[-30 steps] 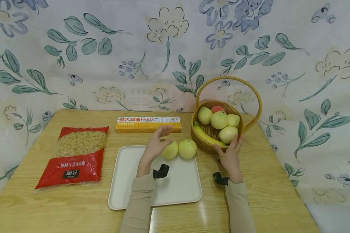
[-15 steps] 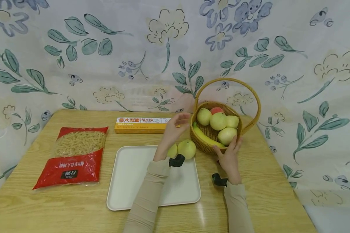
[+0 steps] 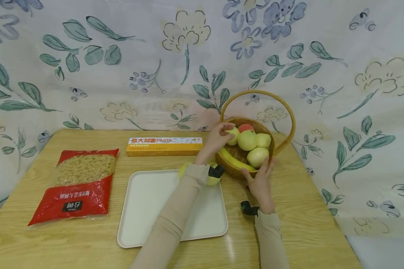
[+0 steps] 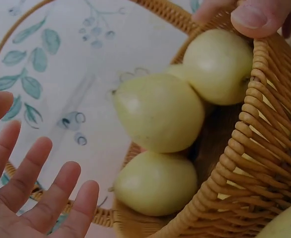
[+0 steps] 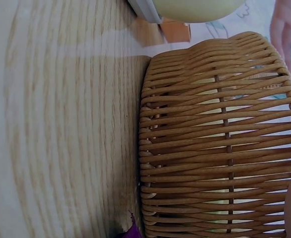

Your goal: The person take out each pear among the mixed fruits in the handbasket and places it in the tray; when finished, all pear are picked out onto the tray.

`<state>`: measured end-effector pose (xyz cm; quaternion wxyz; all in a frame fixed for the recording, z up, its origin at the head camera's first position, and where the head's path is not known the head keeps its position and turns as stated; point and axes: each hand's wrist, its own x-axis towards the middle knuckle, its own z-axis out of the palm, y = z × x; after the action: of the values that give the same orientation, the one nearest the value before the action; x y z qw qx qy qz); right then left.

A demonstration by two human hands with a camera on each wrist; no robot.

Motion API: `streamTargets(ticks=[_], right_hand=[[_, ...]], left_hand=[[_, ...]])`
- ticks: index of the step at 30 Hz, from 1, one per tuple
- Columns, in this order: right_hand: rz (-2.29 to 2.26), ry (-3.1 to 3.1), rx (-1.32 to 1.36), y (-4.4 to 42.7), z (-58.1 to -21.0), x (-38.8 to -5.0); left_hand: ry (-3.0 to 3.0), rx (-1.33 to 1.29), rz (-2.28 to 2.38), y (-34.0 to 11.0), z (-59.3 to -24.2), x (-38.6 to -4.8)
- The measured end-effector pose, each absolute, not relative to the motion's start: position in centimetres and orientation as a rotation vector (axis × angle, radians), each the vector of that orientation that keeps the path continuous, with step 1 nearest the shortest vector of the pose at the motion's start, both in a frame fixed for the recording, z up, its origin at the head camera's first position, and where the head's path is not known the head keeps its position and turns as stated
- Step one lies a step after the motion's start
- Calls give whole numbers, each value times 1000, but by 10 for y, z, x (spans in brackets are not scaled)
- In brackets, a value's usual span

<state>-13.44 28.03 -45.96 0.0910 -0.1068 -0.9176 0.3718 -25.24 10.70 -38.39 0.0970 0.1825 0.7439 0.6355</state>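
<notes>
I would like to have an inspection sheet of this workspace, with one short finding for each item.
Surface: wooden table, light reflecting near the tray.
Job's things: basket holds pears, a banana and a red fruit; two other pears at the tray's far right corner, partly covered by the left sleeve.
Clutter: pasta bag; box behind the tray; purple item by the basket, unclear.
Left hand: fingers spread at the basket's left side, holding nothing.
Right hand: holds the basket's near rim.
Cables: nothing seen.
Surroundings: flowered backdrop.
</notes>
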Motion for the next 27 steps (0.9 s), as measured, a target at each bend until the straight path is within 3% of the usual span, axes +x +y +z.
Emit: streamTargets(ticks=[27], right_hand=[[958, -2754, -356, 284, -460, -142]], left_hand=[[2138, 377, 1838, 170, -408, -285]])
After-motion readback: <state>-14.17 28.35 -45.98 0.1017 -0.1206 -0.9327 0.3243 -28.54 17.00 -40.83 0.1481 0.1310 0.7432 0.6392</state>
